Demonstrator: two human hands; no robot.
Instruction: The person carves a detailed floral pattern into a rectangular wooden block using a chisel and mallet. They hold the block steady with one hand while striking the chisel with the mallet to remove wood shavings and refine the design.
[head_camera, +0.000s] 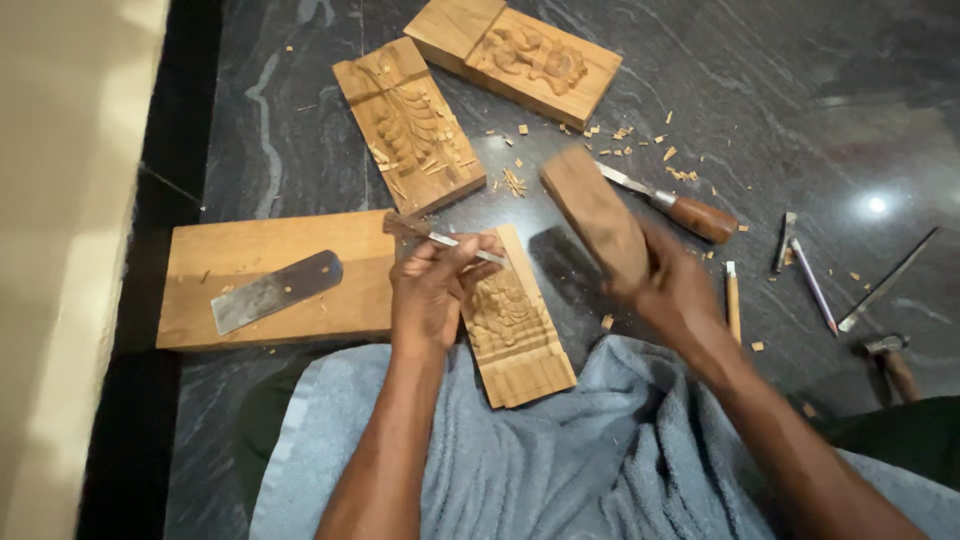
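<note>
Head view: left hand (432, 290) closed on chisel (440, 238) over carved panel (512, 322), which rests on lap towel (590, 450); right hand (668, 285) grips mallet (592, 212). Panel looks stiff, light; carving likely fragile, so hold by edges.

Floor (800, 60): dark polished stone with pale veins. On it before me: plain wooden board (250, 270) at left; two carved panels (410, 125) (530, 55) farther off; a third carved panel (515, 325) nearest my lap; wood-handled chisel (690, 212); several slim tools (810, 280) at right; a blue-grey towel (600, 460); scattered wood chips (620, 135).
</note>
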